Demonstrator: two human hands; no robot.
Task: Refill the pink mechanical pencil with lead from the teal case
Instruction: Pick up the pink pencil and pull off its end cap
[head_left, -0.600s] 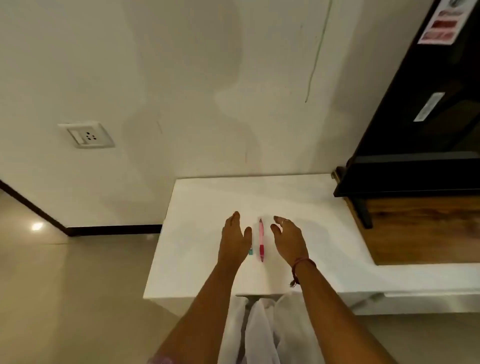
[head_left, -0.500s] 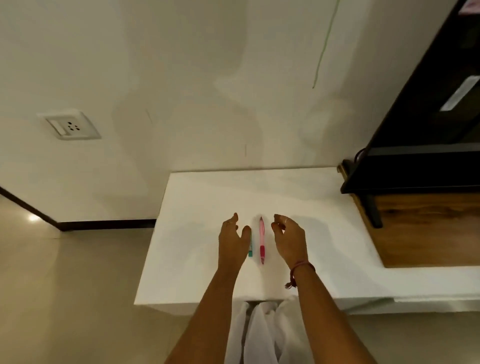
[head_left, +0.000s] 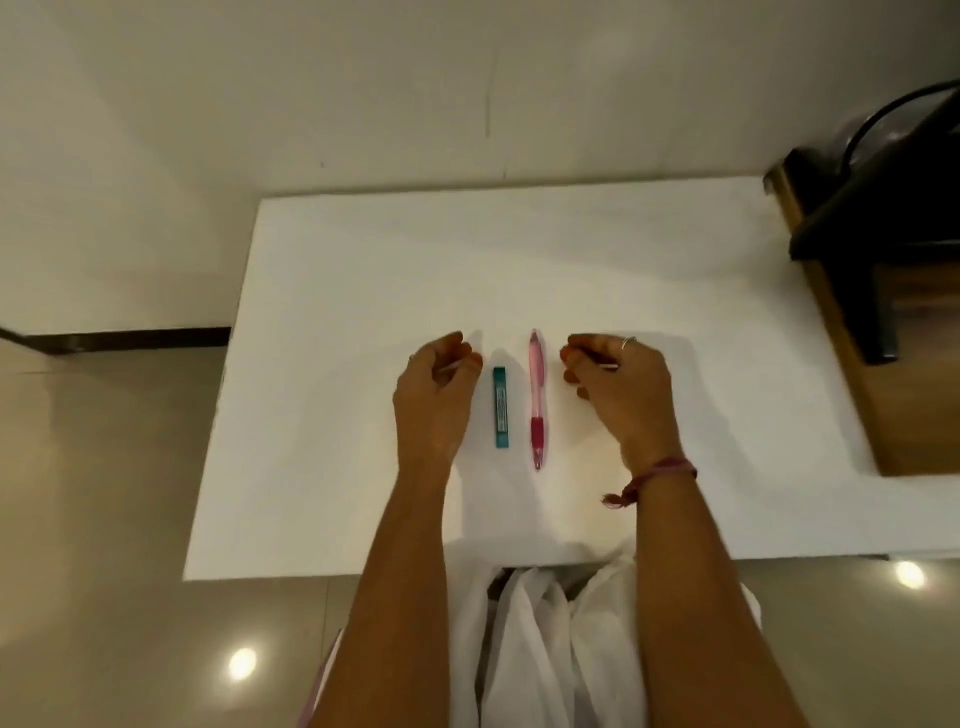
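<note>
Head view: the teal case is lying closed on the white table, its contents hidden, just beside the pink mechanical pencil. You are hovering your left hand left of the case and your right hand right of the pencil, each grip loosely curled, holding nothing. Bare tabletop is stretching toward every edge.

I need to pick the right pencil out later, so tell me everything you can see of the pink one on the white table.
The pink pencil is a slim plastic barrel, pale see-through pink along its far part, with a darker magenta grip near the tip that points toward the person. It lies flat on the white table, parallel to the teal case on its left, not touching it. Neither hand touches it.
</note>
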